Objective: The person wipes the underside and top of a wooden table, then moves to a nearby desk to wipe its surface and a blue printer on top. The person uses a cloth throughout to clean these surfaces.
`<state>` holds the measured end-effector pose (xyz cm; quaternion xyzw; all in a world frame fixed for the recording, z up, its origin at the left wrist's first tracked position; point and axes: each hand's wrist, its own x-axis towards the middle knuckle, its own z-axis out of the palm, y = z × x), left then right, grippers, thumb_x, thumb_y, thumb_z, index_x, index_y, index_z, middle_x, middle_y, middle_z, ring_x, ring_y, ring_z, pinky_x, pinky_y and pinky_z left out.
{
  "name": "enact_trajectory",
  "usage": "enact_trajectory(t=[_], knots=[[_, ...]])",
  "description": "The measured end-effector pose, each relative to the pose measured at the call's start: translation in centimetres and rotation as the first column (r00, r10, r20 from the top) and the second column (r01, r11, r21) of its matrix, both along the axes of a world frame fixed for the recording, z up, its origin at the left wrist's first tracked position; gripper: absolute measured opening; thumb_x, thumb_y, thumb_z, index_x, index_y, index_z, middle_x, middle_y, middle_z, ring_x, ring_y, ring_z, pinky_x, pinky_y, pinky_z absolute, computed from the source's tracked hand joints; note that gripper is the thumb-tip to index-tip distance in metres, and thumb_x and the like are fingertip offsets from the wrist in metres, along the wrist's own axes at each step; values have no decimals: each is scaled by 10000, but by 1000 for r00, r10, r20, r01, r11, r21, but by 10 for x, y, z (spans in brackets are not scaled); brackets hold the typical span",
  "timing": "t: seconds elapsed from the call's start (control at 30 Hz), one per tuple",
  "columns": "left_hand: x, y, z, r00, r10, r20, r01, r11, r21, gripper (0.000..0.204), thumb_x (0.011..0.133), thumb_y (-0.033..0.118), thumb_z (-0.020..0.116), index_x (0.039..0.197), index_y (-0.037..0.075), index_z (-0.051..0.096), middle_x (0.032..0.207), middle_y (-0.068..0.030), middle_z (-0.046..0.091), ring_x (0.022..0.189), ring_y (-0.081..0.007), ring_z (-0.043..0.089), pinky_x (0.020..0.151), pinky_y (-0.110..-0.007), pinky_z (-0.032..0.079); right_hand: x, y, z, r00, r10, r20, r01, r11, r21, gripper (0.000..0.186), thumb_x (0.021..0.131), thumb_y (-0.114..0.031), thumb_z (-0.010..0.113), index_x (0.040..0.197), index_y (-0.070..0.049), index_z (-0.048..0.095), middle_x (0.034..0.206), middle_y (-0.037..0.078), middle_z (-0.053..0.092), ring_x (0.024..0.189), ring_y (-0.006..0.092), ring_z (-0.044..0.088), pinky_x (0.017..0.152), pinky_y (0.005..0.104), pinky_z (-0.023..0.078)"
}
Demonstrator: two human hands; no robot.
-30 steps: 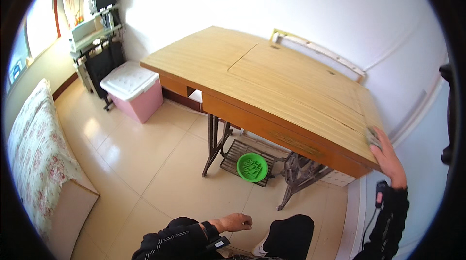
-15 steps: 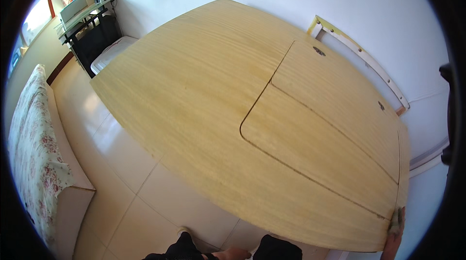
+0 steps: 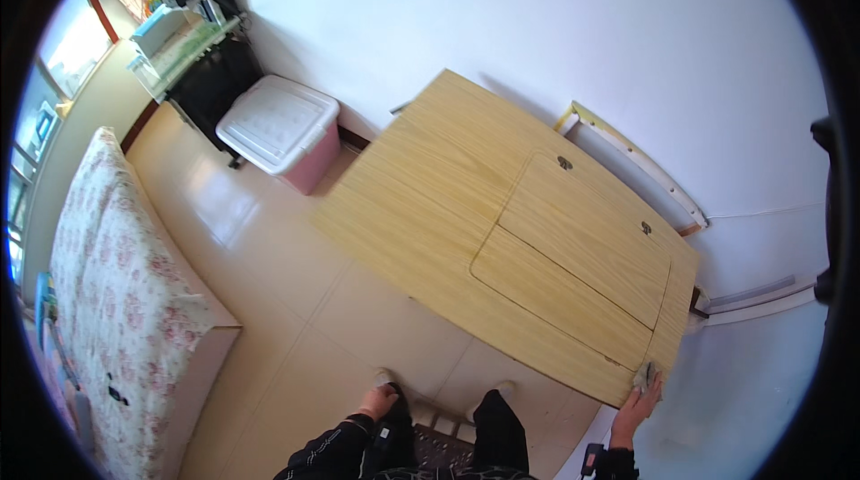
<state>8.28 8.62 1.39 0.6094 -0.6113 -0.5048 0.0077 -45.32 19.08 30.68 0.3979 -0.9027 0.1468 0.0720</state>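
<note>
My right hand (image 3: 636,410) is pressed on a grey cloth (image 3: 647,376) at the near right corner of a light wood-grain tabletop (image 3: 412,202). The top has cut panel seams and two small metal fittings along the back. My left hand (image 3: 378,401) is low beside my left leg, short of the table's front edge, its fingers curled; whether anything is inside them is hidden. My feet show on the tiled floor below the front edge.
A pink bin (image 3: 309,171) with a pale lid and a black stand (image 3: 210,86) with appliances are at the back left. Low furniture under floral fabric (image 3: 125,283) runs along the left. A white frame (image 3: 627,149) leans at the wall behind the table.
My view has dipped close over the tabletop and then drawn back, looking steeply down. My right hand remains on the cloth at the right corner; my left stays low by my leg.
</note>
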Motion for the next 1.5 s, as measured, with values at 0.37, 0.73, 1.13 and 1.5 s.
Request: enact_trajectory(t=[0.37,0.73,1.13,1.5], knots=[[235,69,178,883,360,302,-438,864,250,314,812,270,649,959,5,731,758,-139,728,681,-230,728,693,-362,577,46,-49,-27,955,-259,-143,284,938,200,579,994,-297,454,1517,-85,326,1580,135,303,1387,440,311,1142,543,222],[174,-33,261,899,388,201,-430,868,247,291,865,159,654,1054,-62,674,904,-140,733,713,-228,727,635,-323,578,67,-63,-18,930,-349,-113,363,921,143,580,994,-276,458,1520,-79,318,1578,137,299,1411,437,271,1148,551,199],[197,-205,255,975,137,172,-173,961,217,289,857,179,663,1041,-43,680,889,-150,733,732,-221,732,635,-353,576,197,-238,11,996,91,-12,-91,995,37,568,921,-263,560,1451,-98,439,1521,161,376,1406,435,294,1126,606,213],[341,-359,218,979,72,191,-106,979,176,297,830,198,672,1011,-37,690,854,-168,731,697,-236,729,657,-336,588,412,-458,56,715,659,234,-665,744,-63,648,827,-172,677,1440,-170,465,1550,84,346,1447,374,259,1163,576,199]])
